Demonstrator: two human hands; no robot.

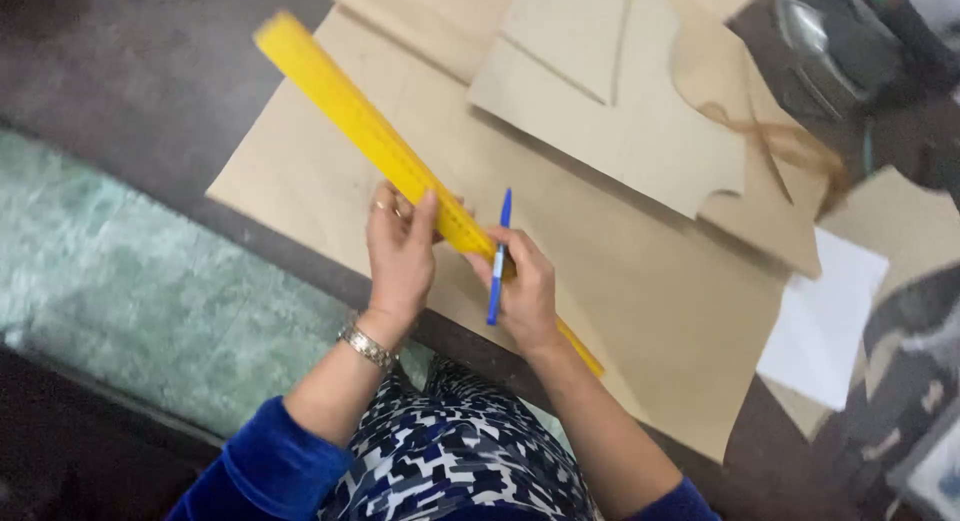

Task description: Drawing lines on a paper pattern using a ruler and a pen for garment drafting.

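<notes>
Gripping a long yellow ruler (372, 133) with both hands, the person leans over a large sheet of brown pattern paper (640, 281) spread on a dark table (140, 71). The left hand (400, 251) is closed around the ruler near its middle, thumb on top and fingers curled beneath its edge; a ring shows on one finger and a metal watch (367, 347) sits at the wrist. The right hand (525, 291) is also closed, holding the ruler a little lower along its length and at the same time pinching a blue pen (498, 256) that stands roughly upright between its fingers, its tip end pointing down toward the person. The ruler runs diagonally from the upper left, where its far end is blurred, down to the lower right past the right wrist; whether it lies flat on the paper or is lifted cannot be told. Farther up the table, smaller cut pieces of brown paper (620, 111) lie overlapping on the big sheet. A white sheet (825, 321) rests at the right, partly under the brown paper's edge. Both sleeves are deep blue, and a patterned blue, black and white garment (450, 461) shows below. A pale green floor (130, 291) lies to the left.
</notes>
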